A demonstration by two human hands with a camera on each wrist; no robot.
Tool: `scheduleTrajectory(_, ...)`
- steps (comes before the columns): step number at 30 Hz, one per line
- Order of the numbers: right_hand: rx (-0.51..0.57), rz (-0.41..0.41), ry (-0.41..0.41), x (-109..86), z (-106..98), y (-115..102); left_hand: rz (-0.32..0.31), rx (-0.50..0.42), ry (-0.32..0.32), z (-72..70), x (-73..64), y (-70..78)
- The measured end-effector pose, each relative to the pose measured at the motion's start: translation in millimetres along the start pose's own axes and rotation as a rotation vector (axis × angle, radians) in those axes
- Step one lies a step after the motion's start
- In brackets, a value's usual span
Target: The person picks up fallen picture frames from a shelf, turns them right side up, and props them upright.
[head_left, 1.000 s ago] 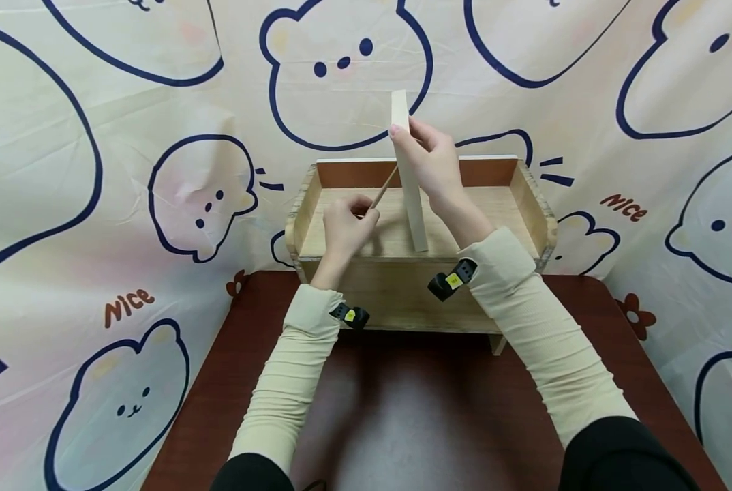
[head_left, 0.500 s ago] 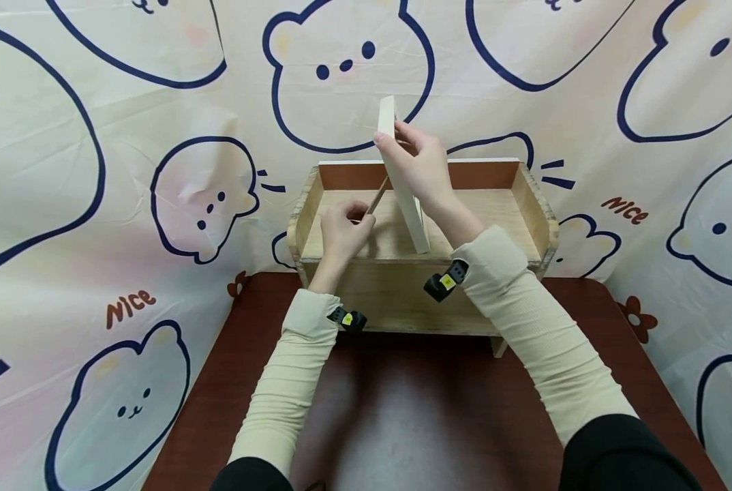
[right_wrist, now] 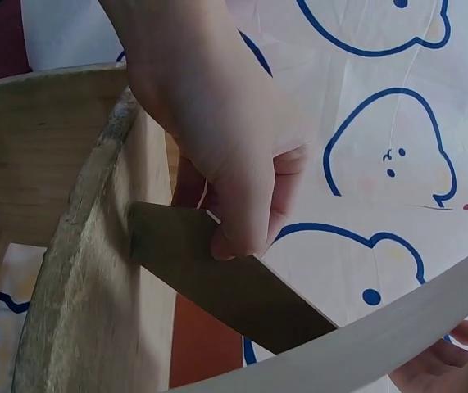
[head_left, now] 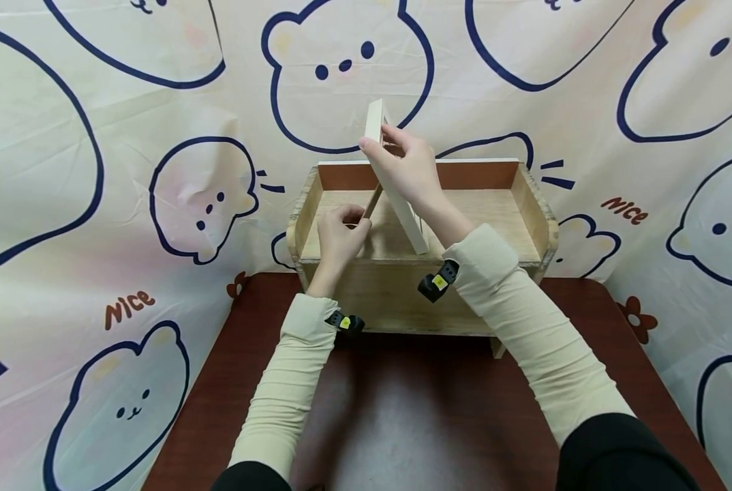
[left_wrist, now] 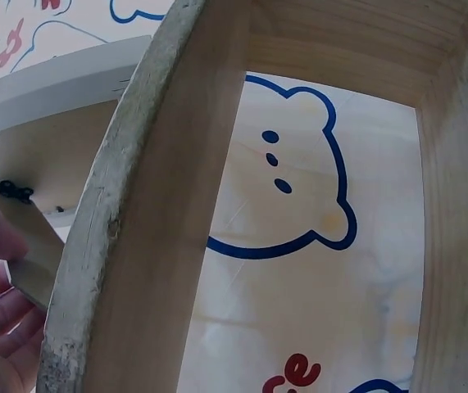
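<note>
A white picture frame (head_left: 407, 218), seen nearly edge-on, leans left with its lower end on the wooden shelf (head_left: 482, 225). My right hand (head_left: 412, 167) grips its upper part, thumb on the edge and fingers behind. Between thumb and fingers, my left hand (head_left: 341, 235) pinches the frame's brown stand leg (head_left: 373, 201), which is swung out from the back. A small black hinge (left_wrist: 14, 192) joins leg and backing in the left wrist view. In the right wrist view, the left hand (right_wrist: 209, 139) pinches the leg (right_wrist: 234, 282) close to the shelf's wood. The frame's front is hidden.
The shelf has raised side panels (head_left: 531, 215) and a reddish-brown back strip (head_left: 482, 174). It stands on a dark red-brown table (head_left: 439, 409). Behind hangs a cloth (head_left: 206, 368) printed with cartoon bears. An open wooden compartment (left_wrist: 168, 229) fills much of the left wrist view.
The frame's top has tilted left and slightly down while its lower end stays on the shelf. My right hand moved left with it, and the left hand shifted slightly left and down.
</note>
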State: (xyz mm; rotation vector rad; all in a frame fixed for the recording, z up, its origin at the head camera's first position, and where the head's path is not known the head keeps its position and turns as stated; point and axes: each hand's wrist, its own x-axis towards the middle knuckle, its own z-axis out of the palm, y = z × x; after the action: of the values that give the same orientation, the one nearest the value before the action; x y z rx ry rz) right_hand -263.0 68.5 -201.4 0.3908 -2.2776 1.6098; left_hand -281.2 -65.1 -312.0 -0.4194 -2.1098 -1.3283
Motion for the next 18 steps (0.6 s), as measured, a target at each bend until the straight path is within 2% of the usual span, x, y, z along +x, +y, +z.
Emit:
scheduleTrajectory(7,-0.012,-0.003,0.0,-1.0,2.6,-1.1,-0.016,0.005,-0.001,-1.3,-0.9,-1.7)
scheduleTrajectory(15,-0.043,0.022,-0.003,-0.9,1.2,-2.0,0.009,-0.011,-0.017,-0.4,-1.4,-3.0)
scheduleTrajectory(18,0.003,0.026,0.015,1.0,-1.4,-2.9,0.031,-0.014,-0.02,0.6,-1.7,-1.7)
